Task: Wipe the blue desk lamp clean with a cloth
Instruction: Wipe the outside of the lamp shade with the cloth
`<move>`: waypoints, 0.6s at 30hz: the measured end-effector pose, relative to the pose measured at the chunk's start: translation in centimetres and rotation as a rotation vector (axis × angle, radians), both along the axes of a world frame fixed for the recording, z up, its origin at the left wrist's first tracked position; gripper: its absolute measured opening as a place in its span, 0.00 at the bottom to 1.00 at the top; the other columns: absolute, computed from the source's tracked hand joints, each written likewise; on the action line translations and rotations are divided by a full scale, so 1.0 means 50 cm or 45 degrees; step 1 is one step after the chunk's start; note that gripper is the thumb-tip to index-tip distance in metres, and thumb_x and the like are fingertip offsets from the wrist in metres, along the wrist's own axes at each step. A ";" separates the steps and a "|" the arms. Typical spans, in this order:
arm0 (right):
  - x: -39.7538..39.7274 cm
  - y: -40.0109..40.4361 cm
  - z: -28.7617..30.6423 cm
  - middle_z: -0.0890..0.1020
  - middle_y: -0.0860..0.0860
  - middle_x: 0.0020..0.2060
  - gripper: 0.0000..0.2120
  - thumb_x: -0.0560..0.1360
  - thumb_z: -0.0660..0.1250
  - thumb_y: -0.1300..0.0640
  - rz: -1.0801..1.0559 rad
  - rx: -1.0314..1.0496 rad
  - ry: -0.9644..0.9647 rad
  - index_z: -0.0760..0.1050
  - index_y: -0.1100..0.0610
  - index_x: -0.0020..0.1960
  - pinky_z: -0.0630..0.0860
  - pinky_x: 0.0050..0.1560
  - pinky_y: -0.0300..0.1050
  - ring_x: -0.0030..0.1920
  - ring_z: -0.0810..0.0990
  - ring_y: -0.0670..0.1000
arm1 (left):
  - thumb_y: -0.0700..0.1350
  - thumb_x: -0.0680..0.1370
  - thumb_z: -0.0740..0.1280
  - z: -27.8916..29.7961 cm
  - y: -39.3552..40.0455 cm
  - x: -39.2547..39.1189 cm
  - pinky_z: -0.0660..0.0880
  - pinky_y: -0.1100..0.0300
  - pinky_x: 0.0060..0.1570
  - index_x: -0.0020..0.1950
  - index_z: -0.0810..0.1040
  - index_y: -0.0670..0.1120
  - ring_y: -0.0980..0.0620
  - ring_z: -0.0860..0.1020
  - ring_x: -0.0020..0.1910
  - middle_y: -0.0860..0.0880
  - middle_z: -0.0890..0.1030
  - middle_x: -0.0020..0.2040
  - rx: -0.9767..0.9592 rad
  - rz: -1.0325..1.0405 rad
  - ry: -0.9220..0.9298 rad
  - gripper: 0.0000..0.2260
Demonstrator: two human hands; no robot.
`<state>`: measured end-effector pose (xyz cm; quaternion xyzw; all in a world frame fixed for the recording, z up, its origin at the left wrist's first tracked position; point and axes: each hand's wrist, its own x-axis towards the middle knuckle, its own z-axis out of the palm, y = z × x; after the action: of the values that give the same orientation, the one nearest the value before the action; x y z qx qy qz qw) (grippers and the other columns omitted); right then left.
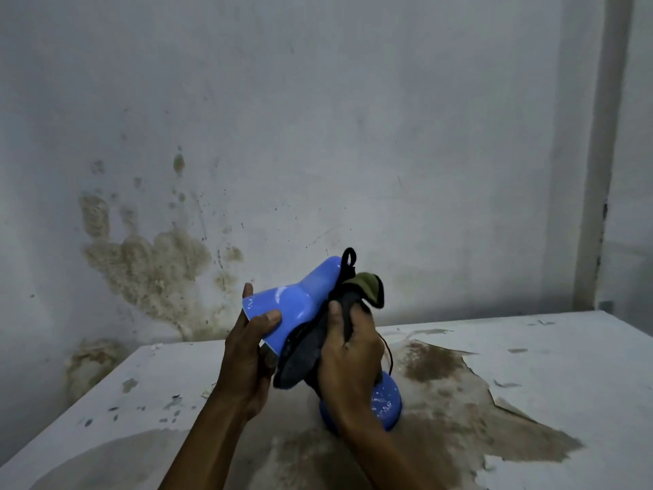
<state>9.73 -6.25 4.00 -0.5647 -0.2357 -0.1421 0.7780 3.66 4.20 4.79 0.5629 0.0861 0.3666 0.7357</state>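
Observation:
The blue desk lamp stands on the table, its shade (300, 302) tilted toward the left and its round base (387, 401) partly hidden behind my right wrist. My left hand (247, 351) grips the wide rim of the shade, thumb on top. My right hand (349, 351) holds a dark grey cloth (304, 351) with an olive patch (369, 282) bunched against the shade's narrow end and neck. A black cord (349, 258) loops up behind the shade.
The white table (530, 366) has peeling paint and brown bare patches around the lamp. A stained wall (148, 263) rises right behind it. A pale vertical post (600, 171) stands at the right, near the table's back corner.

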 end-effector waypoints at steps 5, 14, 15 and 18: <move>-0.070 -0.005 -0.066 0.80 0.45 0.49 0.10 0.79 0.60 0.45 0.182 -0.140 -0.030 0.77 0.43 0.56 0.73 0.51 0.40 0.52 0.79 0.44 | 0.53 0.60 0.76 0.006 -0.006 0.013 0.76 0.47 0.55 0.75 0.64 0.63 0.42 0.82 0.58 0.46 0.82 0.63 -0.077 0.020 -0.025 0.45; -0.043 0.001 -0.004 0.82 0.46 0.56 0.15 0.83 0.55 0.48 0.228 -0.050 0.199 0.71 0.45 0.68 0.77 0.55 0.43 0.56 0.80 0.45 | 0.50 0.60 0.77 -0.003 -0.003 0.004 0.70 0.34 0.64 0.72 0.66 0.68 0.36 0.80 0.59 0.44 0.81 0.64 -0.040 -0.055 0.007 0.42; -0.032 0.000 0.008 0.81 0.47 0.56 0.16 0.83 0.55 0.48 0.193 -0.020 0.212 0.72 0.47 0.68 0.77 0.56 0.44 0.57 0.80 0.46 | 0.51 0.59 0.77 -0.002 -0.005 0.008 0.70 0.33 0.65 0.71 0.66 0.68 0.36 0.80 0.59 0.45 0.81 0.63 -0.018 -0.045 0.007 0.42; -0.023 -0.002 0.024 0.73 0.51 0.68 0.20 0.82 0.54 0.46 0.139 -0.087 -0.021 0.72 0.50 0.69 0.73 0.64 0.51 0.66 0.75 0.51 | 0.51 0.60 0.76 0.002 -0.016 0.007 0.70 0.35 0.65 0.73 0.65 0.66 0.37 0.79 0.61 0.44 0.80 0.65 -0.001 -0.027 -0.013 0.43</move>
<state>8.59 -6.34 5.20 -0.5760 -0.2773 -0.0960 0.7629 4.00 3.38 4.88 0.5616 0.0763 0.3617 0.7402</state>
